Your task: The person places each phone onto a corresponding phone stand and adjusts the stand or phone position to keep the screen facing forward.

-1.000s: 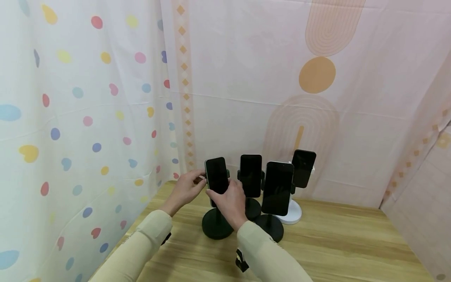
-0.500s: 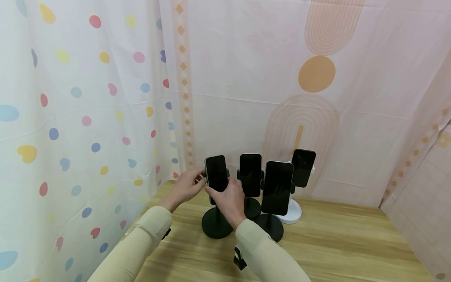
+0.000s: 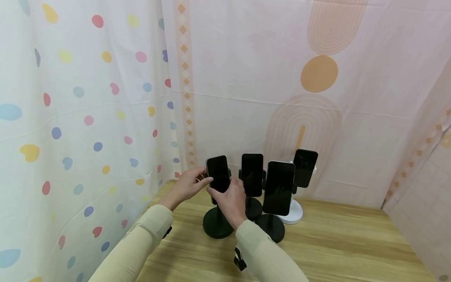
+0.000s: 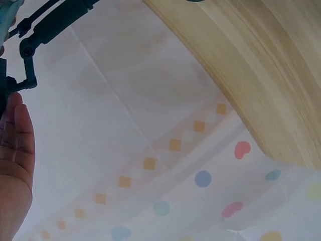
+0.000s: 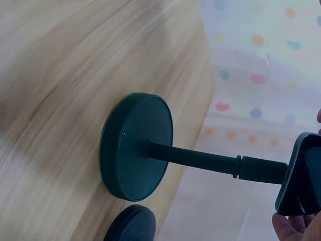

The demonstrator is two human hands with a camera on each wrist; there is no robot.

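In the head view a black-screened smartphone stands upright in the dark green phone holder. At its left edge my left hand pinches it, thumb over the front and fingers behind. My right hand grips the lower right side, its thumb across the lower screen. The left wrist view shows the left hand's fingers near the holder's jointed arm. From the right wrist, the holder's round base, its pole and the phone's lower end show, with right fingertips beside it.
Several more phones in holders stand close on the right: one phone behind, a larger phone in front, and another phone on a white base. Printed curtains border the wooden table at the left and back.
The phone has risen slightly between my hands since one second ago. My left thumb has moved right, from the phone's edge onto its front. The other phones stay in place.
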